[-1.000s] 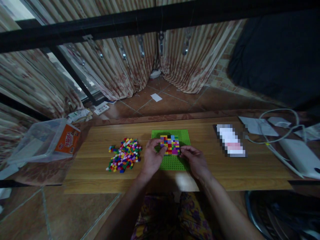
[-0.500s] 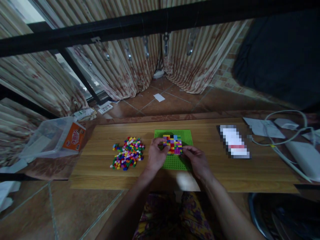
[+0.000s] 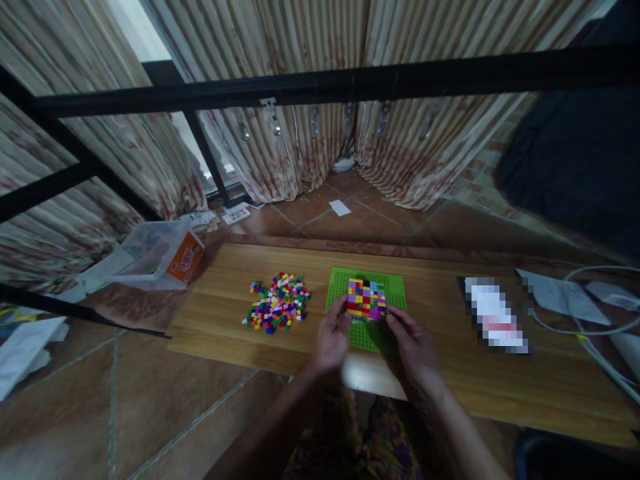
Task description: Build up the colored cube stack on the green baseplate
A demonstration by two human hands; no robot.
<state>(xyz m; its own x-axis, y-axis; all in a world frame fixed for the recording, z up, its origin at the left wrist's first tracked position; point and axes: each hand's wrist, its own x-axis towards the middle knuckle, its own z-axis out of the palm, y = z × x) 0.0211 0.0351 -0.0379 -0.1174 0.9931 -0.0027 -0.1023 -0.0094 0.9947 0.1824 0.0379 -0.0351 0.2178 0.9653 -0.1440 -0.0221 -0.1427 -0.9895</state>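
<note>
Both hands meet at a block of coloured bricks (image 3: 367, 299) that sits on a green baseplate (image 3: 393, 289) near the middle of a wooden board (image 3: 450, 373). The left hand (image 3: 333, 337) lies at the block's near left corner, fingers curled in, with its fingertips (image 3: 344, 308) against the block's left edge. The right hand (image 3: 414, 343) lies at the near right corner, fingers bent, with its fingertips (image 3: 391, 313) touching the block's right edge. Whether either hand pinches a single brick is too small and dark to tell. The block covers the far middle part of the baseplate; bare green studs show on its left, right and near sides.

Left of the baseplate, a little apart from it, a loose pile of small bricks (image 3: 278, 311) in many colours lies on the board. Further left, off the board's far left corner, a clear plastic tub (image 3: 150, 250) stands with an orange box (image 3: 185, 256) leaning at its right side. Right of the baseplate, well apart, lies a blurred flat item (image 3: 495, 315) on the board, and beyond it white papers (image 3: 553, 295) and a white cable (image 3: 595, 330). A black bar (image 3: 320, 87) crosses the view above, with striped curtains (image 3: 300, 153) behind and a tiled floor (image 3: 100, 407) at the near left.
</note>
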